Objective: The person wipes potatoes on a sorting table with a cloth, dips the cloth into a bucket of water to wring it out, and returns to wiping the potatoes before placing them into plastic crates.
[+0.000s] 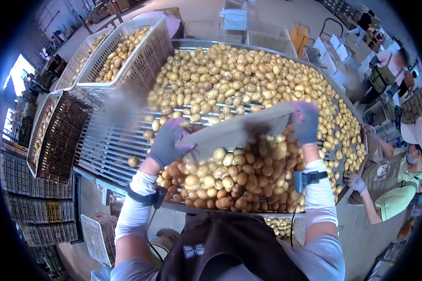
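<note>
My left hand (168, 143), in a grey and pink glove, is closed on the left end of a flat grey-beige sheet (239, 132). The other end is gripped by my right hand (306, 124), gloved alike. Between the hands the sheet slants across a sorting table, above a heap of potatoes (227, 182); a dark blur covers part of it. Many more potatoes (239, 70) spread over the table's far side. Metal rollers (105, 145) show on the left, with a lone potato (133, 161) beside my left forearm.
Plastic crates of potatoes (140, 54) stand at the table's far left, and another crate (63, 136) is tilted at its left end. Stacked crates (37, 187) are at lower left. At the right edge a co-worker's gloved hand (355, 181) rests near the table rim.
</note>
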